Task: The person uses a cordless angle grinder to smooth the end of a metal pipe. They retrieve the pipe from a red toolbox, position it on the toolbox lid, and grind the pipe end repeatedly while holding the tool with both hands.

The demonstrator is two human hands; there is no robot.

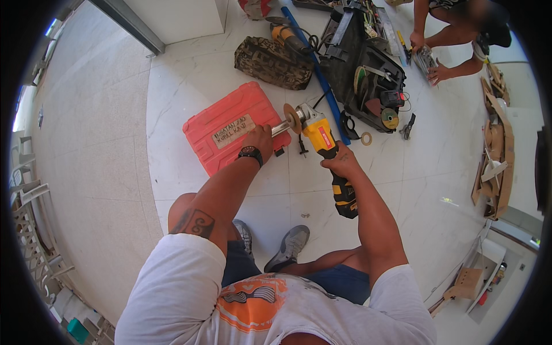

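Right grip closed round the body of a yellow-and-black grinder; left grip clamped on a short shiny metal tube, over the right side of a red case. Tube end sits right by the grinder's brown disc; can't tell if they touch, or if the disc is spinning. Step in hand, my read: lining up tube and disc for cutting or grinding. Next move calls for a firm hold on both, a square meeting of disc and tube, and left fingers well clear of the disc.

Red case lies flat on the floor, tan label on top. Floor is white marbled tile here, rougher beige over to the left. Far side: camouflage bag, orange power tool by it, long blue pipe slanting past, then an open black toolbox with spare discs at its near end. Loose tan ring just right of the pipe's near end.

Far right, another person crouches, hands on a clear package. Flattened cardboard along the right; pale chairs on the left edge; white wall far left.
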